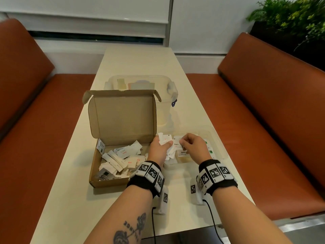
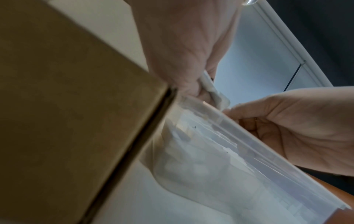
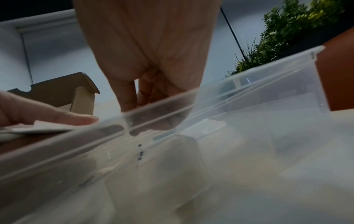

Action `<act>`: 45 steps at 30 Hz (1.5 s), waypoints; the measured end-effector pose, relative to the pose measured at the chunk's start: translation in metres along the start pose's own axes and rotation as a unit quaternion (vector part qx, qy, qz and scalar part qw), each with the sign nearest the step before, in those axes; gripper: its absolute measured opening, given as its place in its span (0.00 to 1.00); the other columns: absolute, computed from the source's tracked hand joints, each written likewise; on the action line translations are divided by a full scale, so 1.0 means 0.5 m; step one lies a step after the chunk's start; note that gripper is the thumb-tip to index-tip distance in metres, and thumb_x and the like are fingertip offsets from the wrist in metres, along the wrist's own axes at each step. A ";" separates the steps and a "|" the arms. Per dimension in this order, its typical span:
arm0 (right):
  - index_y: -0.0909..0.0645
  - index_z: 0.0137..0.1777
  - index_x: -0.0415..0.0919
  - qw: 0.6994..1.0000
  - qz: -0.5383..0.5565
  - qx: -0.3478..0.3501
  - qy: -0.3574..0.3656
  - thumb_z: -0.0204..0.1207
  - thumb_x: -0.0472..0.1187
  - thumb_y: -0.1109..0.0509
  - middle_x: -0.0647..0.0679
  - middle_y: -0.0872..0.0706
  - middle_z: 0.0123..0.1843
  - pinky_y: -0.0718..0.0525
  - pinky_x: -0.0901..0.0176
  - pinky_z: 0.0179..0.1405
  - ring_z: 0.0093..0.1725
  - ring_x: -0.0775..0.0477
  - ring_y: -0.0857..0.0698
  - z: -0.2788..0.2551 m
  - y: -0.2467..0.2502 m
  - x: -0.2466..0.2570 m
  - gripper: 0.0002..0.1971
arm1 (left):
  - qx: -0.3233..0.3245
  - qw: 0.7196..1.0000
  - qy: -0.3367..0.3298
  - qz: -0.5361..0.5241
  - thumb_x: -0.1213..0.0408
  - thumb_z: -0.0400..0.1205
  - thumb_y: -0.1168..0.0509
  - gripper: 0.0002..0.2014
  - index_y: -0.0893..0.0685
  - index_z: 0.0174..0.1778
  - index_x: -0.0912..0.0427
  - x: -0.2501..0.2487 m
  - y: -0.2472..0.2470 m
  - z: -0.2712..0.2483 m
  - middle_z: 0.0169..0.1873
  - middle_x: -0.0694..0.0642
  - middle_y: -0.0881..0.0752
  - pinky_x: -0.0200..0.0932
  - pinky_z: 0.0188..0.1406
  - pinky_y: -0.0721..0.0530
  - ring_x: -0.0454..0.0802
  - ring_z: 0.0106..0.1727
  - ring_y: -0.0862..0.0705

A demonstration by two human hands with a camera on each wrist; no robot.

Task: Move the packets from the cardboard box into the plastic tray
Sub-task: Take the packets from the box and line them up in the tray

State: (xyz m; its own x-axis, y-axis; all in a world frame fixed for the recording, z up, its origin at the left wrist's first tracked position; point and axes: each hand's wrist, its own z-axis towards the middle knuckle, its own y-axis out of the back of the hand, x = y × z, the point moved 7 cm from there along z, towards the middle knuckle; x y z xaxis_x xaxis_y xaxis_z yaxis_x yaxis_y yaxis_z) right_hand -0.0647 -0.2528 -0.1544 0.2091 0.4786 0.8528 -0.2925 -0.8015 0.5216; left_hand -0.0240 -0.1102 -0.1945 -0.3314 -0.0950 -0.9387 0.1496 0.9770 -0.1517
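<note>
The open cardboard box point(image 1: 109, 182) lies left of centre with several white packets point(image 1: 121, 155) loose inside. Beside it on the right sits the clear plastic tray point(image 1: 219, 143), with more packets point(image 1: 207, 147) on its floor. My left hand point(image 1: 163, 141) hovers over the tray's left end and grips a small bunch of packets point(image 1: 165, 138), also seen in the left wrist view point(image 2: 216, 94). My right hand point(image 1: 183, 142) is just right of it, fingers curled down into the tray point(image 3: 249, 121). The tray wall hides those fingertips, so I cannot see whether they pinch anything.
A clear lidded tub point(image 1: 140, 81) stands behind the box's raised lid point(image 1: 123, 113). Orange benches point(image 1: 263, 103) run along both long sides of the narrow cream table point(image 1: 137, 59). A green plant point(image 1: 290, 16) is at the back right.
</note>
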 end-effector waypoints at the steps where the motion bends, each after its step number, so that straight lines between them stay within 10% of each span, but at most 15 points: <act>1: 0.21 0.39 0.39 1.000 0.009 0.000 -0.008 0.79 0.36 0.34 0.48 0.18 0.32 0.17 0.59 0.34 0.31 0.52 0.19 0.000 0.003 -0.002 0.07 | 0.001 1.000 0.000 -0.003 0.73 0.80 0.33 0.16 0.23 0.63 0.64 0.000 -0.001 0.000 0.57 0.64 0.15 0.59 0.61 0.17 0.62 0.58 0.15; 7: 0.24 0.47 0.34 0.994 0.096 -0.026 -0.056 0.81 0.32 0.36 0.42 0.18 0.35 0.15 0.62 0.22 0.22 0.52 0.15 0.006 0.052 -0.018 0.02 | 0.018 1.000 -0.006 -0.015 0.75 0.81 0.36 0.08 0.22 0.51 0.58 -0.001 -0.008 -0.001 0.32 0.49 0.10 0.55 0.52 0.15 0.59 0.48 0.12; 18: 0.18 0.33 0.46 0.984 -0.173 0.026 0.003 0.68 0.30 0.27 0.53 0.14 0.36 0.26 0.65 0.39 0.41 0.52 0.17 0.016 0.020 -0.021 0.10 | 0.032 0.999 -0.002 -0.021 0.75 0.82 0.37 0.07 0.24 0.50 0.58 -0.010 -0.011 -0.012 0.40 0.62 0.11 0.50 0.44 0.17 0.65 0.54 0.13; 23: 0.19 0.33 0.50 0.970 -0.244 0.019 -0.001 0.69 0.35 0.25 0.51 0.14 0.39 0.29 0.61 0.42 0.48 0.50 0.25 0.019 0.005 -0.037 0.10 | 0.024 1.000 0.006 -0.018 0.76 0.81 0.36 0.11 0.24 0.58 0.64 -0.012 -0.008 -0.015 0.52 0.69 0.12 0.64 0.59 0.17 0.66 0.57 0.14; 39: 0.28 0.38 0.48 0.877 -0.463 0.055 0.112 0.71 0.46 0.29 0.51 0.17 0.38 0.33 0.57 0.43 0.50 0.46 0.25 0.030 -0.027 -0.007 0.09 | 0.039 0.999 0.004 -0.034 0.77 0.82 0.37 0.09 0.23 0.48 0.57 -0.009 -0.011 -0.013 0.32 0.51 0.11 0.41 0.35 0.13 0.45 0.33 0.11; 45: 0.20 0.47 0.48 0.864 -0.480 0.042 0.143 0.73 0.48 0.31 0.51 0.16 0.46 0.31 0.55 0.46 0.53 0.45 0.26 0.026 -0.034 0.009 0.07 | 0.035 0.999 0.012 -0.027 0.77 0.80 0.35 0.10 0.23 0.55 0.62 -0.014 -0.011 -0.017 0.44 0.62 0.12 0.57 0.55 0.16 0.62 0.50 0.13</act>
State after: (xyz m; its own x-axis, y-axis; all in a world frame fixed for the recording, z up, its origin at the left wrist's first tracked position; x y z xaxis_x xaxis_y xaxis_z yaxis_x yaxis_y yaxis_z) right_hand -0.0466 -0.2418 -0.1596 0.0754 0.9971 0.0057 -0.0417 -0.0026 0.9991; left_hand -0.0307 -0.1133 -0.1844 -0.3628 -0.1413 -0.9211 0.1949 0.9551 -0.2233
